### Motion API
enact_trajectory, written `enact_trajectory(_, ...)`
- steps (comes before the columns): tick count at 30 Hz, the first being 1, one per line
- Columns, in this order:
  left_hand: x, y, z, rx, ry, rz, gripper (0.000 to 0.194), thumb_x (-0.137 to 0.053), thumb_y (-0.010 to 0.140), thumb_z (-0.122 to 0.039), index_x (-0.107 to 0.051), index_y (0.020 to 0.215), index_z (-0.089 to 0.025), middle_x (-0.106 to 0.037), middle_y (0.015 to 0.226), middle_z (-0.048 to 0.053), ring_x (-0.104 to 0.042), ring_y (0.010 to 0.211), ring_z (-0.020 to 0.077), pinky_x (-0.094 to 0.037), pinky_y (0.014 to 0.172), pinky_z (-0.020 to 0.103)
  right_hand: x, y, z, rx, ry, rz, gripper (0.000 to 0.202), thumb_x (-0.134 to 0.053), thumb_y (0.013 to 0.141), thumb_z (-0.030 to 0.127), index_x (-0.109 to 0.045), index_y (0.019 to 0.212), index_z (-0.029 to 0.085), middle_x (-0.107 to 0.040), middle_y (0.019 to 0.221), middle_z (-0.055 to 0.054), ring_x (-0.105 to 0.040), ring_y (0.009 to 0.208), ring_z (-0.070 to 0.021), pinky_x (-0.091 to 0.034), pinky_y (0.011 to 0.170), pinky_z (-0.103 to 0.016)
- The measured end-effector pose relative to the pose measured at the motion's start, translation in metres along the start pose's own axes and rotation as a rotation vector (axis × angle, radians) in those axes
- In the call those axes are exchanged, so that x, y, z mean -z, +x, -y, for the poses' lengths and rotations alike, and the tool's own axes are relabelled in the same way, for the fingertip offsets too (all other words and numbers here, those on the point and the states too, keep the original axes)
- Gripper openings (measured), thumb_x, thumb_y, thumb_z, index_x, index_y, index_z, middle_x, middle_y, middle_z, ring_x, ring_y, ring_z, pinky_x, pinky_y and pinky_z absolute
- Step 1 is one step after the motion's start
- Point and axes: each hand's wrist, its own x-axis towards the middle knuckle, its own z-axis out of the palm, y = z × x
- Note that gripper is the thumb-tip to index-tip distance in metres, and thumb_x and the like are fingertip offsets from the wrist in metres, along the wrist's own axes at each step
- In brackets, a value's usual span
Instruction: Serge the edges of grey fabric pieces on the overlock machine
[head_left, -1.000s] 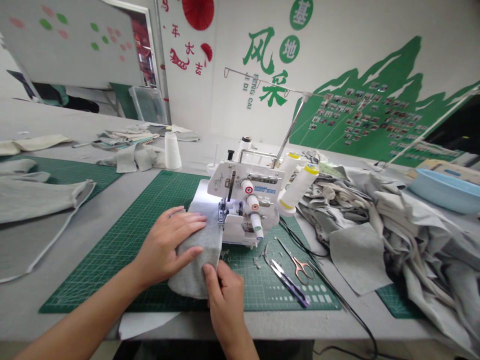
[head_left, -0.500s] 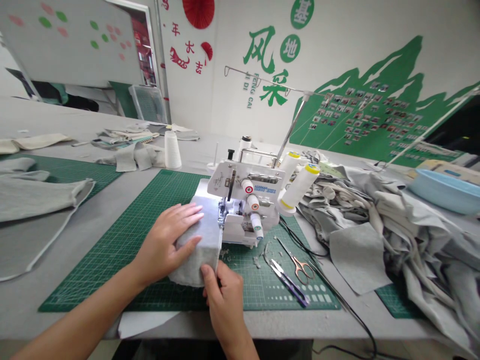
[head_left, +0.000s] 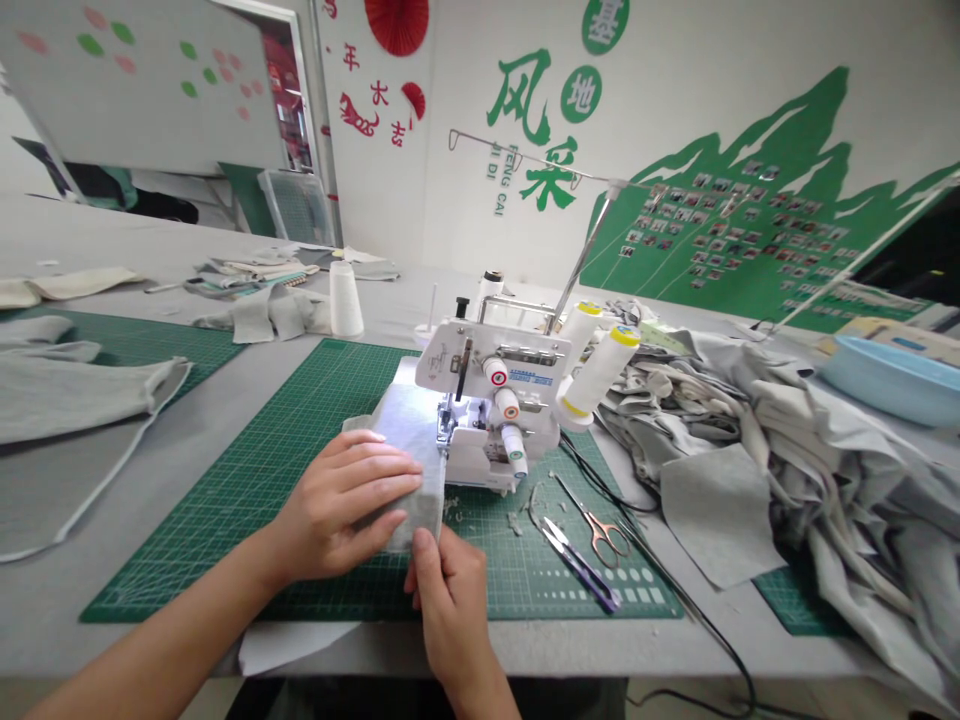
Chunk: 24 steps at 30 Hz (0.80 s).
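Note:
A piece of light grey fabric (head_left: 409,430) lies on the bed of a white overlock sewing machine (head_left: 495,360), its right edge running up to the lit presser foot. My left hand (head_left: 349,500) rests flat on the fabric with its fingers stretched out. Close to me, my right hand (head_left: 450,590) pinches the near right corner of the fabric between thumb and fingers. Some of those fingers are hidden under the cloth. Cones of white thread (head_left: 607,365) stand on the machine's right side.
Under the machine lies a green cutting mat (head_left: 225,510). Orange-handled scissors (head_left: 600,535) and purple-handled thread snips (head_left: 581,570) lie to its right, beside black cables (head_left: 697,600). A heap of grey fabric (head_left: 750,450) and a blue basin (head_left: 900,375) are farther right. Another thread cone (head_left: 345,300) stands behind.
The fabric has moved forward under the presser foot, leaving less of it on my side. My left hand has slid back toward me and slightly right; my right hand keeps its pinch.

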Motion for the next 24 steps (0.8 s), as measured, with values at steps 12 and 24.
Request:
enact_trajectory(12, -0.004, -0.001, -0.002, 0.059, 0.047, -0.028, 0.032, -0.059, 0.091, -0.021, -0.064, 0.123, -0.020, -0.073, 0.120, 0.009, -0.067, 0.112, 0.0244, -0.040, 0.108, 0.047, -0.001, 0.000, -0.002, -0.040, 0.093, 0.015, 0.049, -0.035, 0.106, 0.042, -0.065, 0.076, 0.018, -0.054, 0.055, 0.002, -0.050, 0.049, -0.0110, -0.036, 0.050, -0.022)
enact_trajectory(24, -0.005, 0.001, -0.007, -0.037, 0.005, 0.026, 0.035, -0.058, 0.088, -0.023, -0.065, 0.122, -0.023, -0.074, 0.117, 0.008, -0.067, 0.105, 0.0243, -0.045, 0.098, 0.043, -0.002, 0.006, 0.004, -0.042, 0.132, 0.014, 0.044, -0.037, 0.105, 0.039, -0.057, 0.071, 0.019, -0.052, 0.056, 0.003, -0.048, 0.048, -0.0098, -0.035, 0.049, -0.021)
